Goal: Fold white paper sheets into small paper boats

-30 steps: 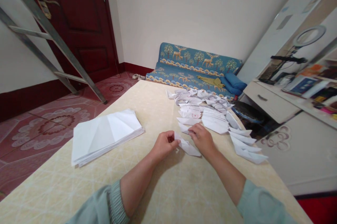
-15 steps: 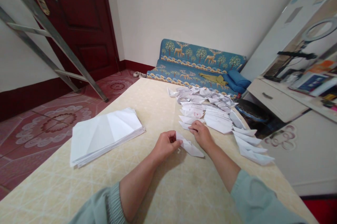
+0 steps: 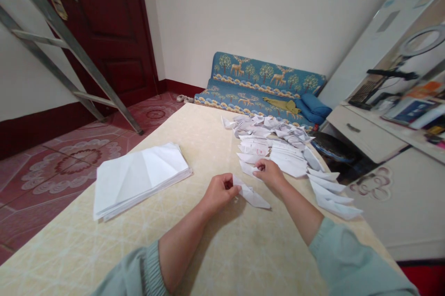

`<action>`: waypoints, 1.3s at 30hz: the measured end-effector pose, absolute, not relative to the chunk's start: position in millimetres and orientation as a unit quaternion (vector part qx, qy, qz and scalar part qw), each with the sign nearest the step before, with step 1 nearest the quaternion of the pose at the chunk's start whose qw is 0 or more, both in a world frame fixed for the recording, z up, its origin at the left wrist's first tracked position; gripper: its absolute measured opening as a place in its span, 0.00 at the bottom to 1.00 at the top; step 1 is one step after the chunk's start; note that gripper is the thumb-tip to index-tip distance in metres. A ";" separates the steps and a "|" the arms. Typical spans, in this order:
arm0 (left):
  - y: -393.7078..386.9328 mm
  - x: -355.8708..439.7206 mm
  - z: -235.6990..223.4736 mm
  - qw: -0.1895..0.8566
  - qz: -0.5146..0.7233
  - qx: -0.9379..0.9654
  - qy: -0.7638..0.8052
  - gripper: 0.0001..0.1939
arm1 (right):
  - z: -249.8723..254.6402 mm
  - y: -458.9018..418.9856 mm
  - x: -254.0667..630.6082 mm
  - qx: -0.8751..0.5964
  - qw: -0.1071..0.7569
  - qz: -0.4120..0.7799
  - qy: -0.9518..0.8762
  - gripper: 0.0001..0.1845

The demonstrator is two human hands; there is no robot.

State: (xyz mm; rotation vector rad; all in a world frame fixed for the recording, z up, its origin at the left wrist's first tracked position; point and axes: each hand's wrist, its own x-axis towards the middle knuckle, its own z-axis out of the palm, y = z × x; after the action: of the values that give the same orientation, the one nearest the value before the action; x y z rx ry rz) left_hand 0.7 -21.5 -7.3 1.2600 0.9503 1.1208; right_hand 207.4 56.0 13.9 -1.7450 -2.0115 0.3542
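Left hand (image 3: pixel 219 193): curled closed, wrist turned inward, pinching one end of a folded white paper (image 3: pixel 252 197).
Right hand (image 3: pixel 270 175): reached forward, its fingers (image 3: pixel 259 165) bent down on the near edge of a pile of folded paper pieces (image 3: pixel 271 150); whether they gripped, I could not tell.
Folded white paper: held just above the cream tabletop (image 3: pixel 156 157), between the hands' reach and the pile.
Nearby: a stack of white sheets (image 3: pixel 139 180) lay well left.
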 end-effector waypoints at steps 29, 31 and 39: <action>-19.6 -2.0 7.5 0.530 0.527 0.484 0.456 0.07 | -1.1 84.6 196.4 -0.642 0.296 0.049 -0.706 0.09; -19.8 -1.8 8.1 0.531 0.529 0.485 0.450 0.07 | 5.2 80.5 202.5 -0.631 0.309 0.072 -0.708 0.07; -19.4 -1.9 7.0 0.533 0.538 0.483 0.439 0.07 | 41.6 28.5 201.0 -0.541 0.320 0.226 -0.744 0.12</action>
State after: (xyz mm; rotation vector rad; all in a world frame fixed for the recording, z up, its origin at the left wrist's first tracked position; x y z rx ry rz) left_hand -1.9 -19.4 7.0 1.1527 1.0478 1.2829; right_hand 201.0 28.5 41.6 -1.4213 -1.9561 0.5934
